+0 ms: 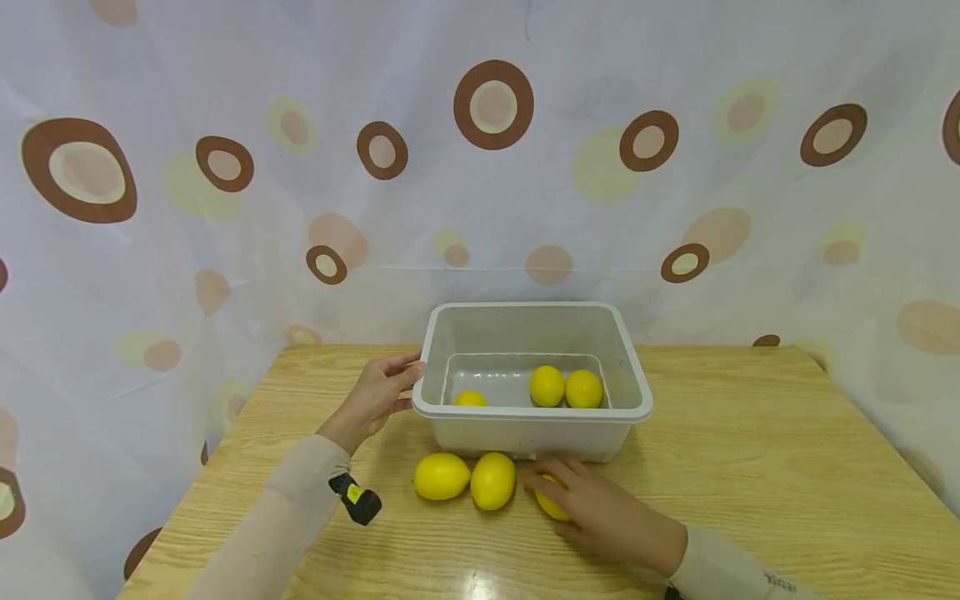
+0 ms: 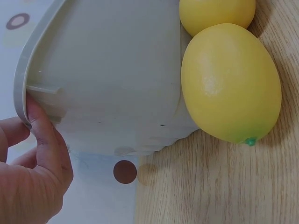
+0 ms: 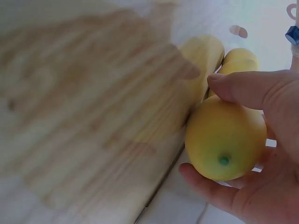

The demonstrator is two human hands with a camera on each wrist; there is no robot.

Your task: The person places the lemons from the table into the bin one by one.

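Observation:
A grey-white plastic bin point(image 1: 532, 429) stands on the wooden table near the patterned cloth. My left hand point(image 1: 375, 396) pinches its left rim, thumb outside and fingers hooked under the lip point(image 2: 22, 79). In front of the bin, my right hand point(image 1: 600, 508) curls round a yellow lemon point(image 3: 226, 140) with a green tip, thumb on one side and fingers on the other. Left of that hand lie two more lemons, one on its side point(image 1: 441, 477) and one pointing forward point(image 1: 492, 481). Inside the bin are a lemon point(image 1: 470, 400) half hidden by the front wall and two point(image 1: 547, 386) side by side at right.
Behind the table point(image 1: 750, 467) hangs a pale cloth point(image 1: 570, 217) with brown and cream rings, close to the bin's back. A black strap device point(image 1: 356, 498) sits on the left wrist. Bare wood extends to both sides of the bin.

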